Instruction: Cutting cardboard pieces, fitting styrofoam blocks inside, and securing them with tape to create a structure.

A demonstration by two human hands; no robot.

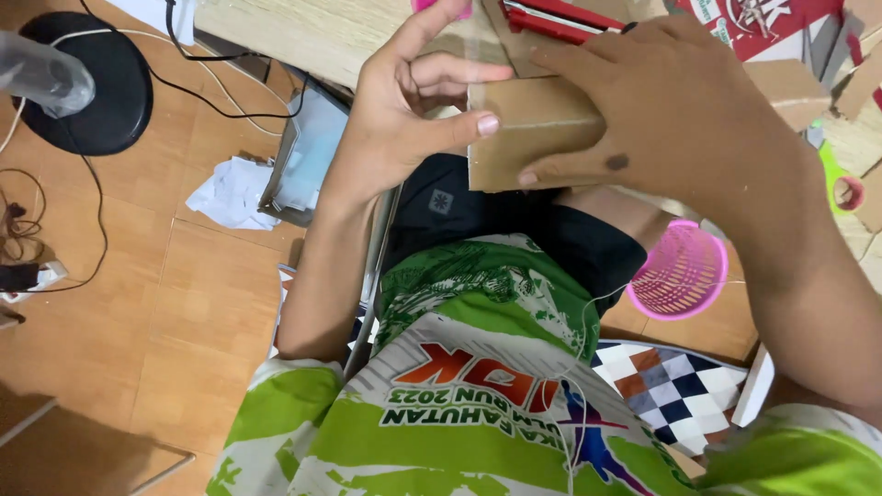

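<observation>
Cardboard (528, 138), a flat brown rectangular piece, is held above the lap between both hands, at about one o'clock from the middle of the view. The left hand (413, 101) is closed on its left edge, the thumb (459, 127) pressed flat along the near face and the other fingers curled behind or above, so the sheet is pinched rather than gripped whole. The right hand (680, 110) is laid over the piece from the right, fingers spread across its top and front and curled round the lower edge, seemingly to steady it and keep it level; how the hidden far side is held cannot be told. A red tool (560, 16) with long handles, perhaps a stapler or cutter, is seen at twelve o'clock on the pale wooden desk (294, 32). A pink plastic basket (680, 273) lies at three o'clock beneath the right forearm, well apart from the cardboard. Crumpled white paper (234, 193) rests on the orange floor tiles at nine o'clock, and a black round fan base (101, 87) stands at ten o'clock.
</observation>
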